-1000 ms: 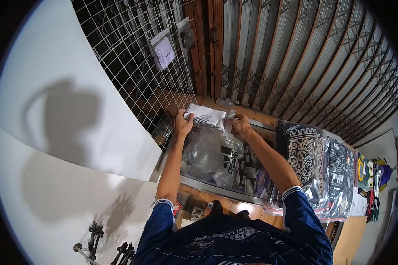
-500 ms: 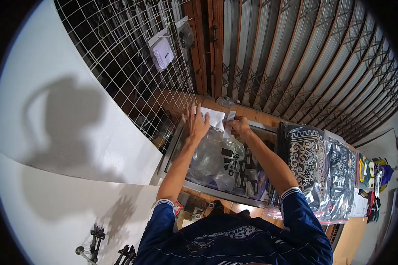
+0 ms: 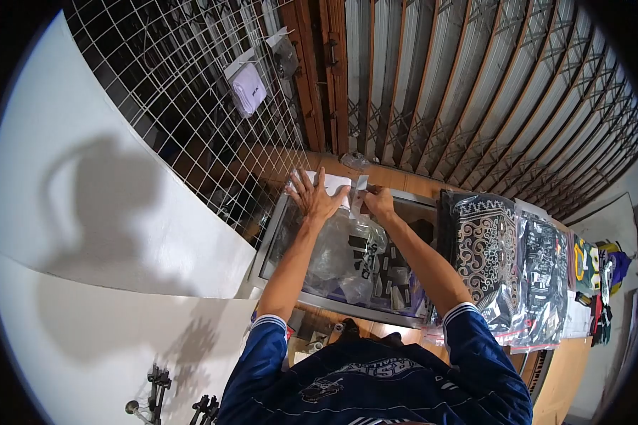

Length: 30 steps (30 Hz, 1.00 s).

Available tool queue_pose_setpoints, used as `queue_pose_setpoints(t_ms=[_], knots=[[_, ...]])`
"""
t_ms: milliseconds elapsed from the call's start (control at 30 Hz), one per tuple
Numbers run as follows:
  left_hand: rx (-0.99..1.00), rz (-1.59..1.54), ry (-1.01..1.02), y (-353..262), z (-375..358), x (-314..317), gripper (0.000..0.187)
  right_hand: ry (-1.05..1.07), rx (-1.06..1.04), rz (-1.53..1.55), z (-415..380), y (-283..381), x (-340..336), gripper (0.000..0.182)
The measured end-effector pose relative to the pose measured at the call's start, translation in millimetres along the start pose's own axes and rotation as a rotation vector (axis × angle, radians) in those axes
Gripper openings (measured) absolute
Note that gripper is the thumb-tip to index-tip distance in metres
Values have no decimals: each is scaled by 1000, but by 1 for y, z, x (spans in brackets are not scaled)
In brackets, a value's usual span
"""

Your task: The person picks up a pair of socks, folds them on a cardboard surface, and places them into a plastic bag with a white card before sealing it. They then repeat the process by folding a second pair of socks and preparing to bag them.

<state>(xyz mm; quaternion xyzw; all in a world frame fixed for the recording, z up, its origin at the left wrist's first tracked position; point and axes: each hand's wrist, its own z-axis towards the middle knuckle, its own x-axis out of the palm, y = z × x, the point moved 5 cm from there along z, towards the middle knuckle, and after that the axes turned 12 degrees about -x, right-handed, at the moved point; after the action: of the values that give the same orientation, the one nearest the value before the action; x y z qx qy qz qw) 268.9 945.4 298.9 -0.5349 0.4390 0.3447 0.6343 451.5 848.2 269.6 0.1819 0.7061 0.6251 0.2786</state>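
Observation:
My left hand (image 3: 316, 200) lies open with spread fingers on a folded white fabric piece (image 3: 337, 184), covering much of it. Just to its right, my right hand (image 3: 380, 203) is closed, thumb and fingers pinching the edge of a pale, partly see-through strip (image 3: 359, 191). Below both hands, a crumpled clear plastic bag (image 3: 329, 244) rests on the glass-topped display case (image 3: 365, 314). Dark packets with white labels (image 3: 398, 278) show toward the case's right side.
A white wire grid (image 3: 184, 134) with a packaged white item (image 3: 249, 89) hanging on it stands at the left. Bagged patterned garments (image 3: 485, 255) are stacked on the right. A folding metal shutter (image 3: 468, 92) runs behind the case.
My left hand has flattened and spread over the white fabric, which has shifted left with it. My right hand keeps its pinch near the strip. The whole view has shifted slightly.

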Motion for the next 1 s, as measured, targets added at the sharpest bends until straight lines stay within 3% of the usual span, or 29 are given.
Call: queue_pose_setpoints(t_ms=[100,200,433,600,667,733,800,867,1000], knots=[[-9,6,-3,0,1,1,110,-53,-20,-45,-13,13,-10,20],[-23,29,19,-1,1,-1,111,-60,109,150,-25,17,-14,30],[-47,62,77,-3,-1,-5,113,-221,104,45,-48,0,-14,46],[-52,83,77,-3,1,-6,113,-300,-197,-11,-100,-29,5,35],[-42,72,68,-3,0,-7,112,-86,-95,172,-162,11,7,23],[-33,91,97,-5,-3,-11,112,82,-267,92,-206,7,17,15],[-31,116,97,-5,-3,-12,113,241,-261,197,-263,35,10,13],[-22,132,96,-4,0,-9,113,392,-301,355,-302,6,15,10],[-9,126,78,-2,1,-10,114,548,-239,235,-372,-10,-37,7]])
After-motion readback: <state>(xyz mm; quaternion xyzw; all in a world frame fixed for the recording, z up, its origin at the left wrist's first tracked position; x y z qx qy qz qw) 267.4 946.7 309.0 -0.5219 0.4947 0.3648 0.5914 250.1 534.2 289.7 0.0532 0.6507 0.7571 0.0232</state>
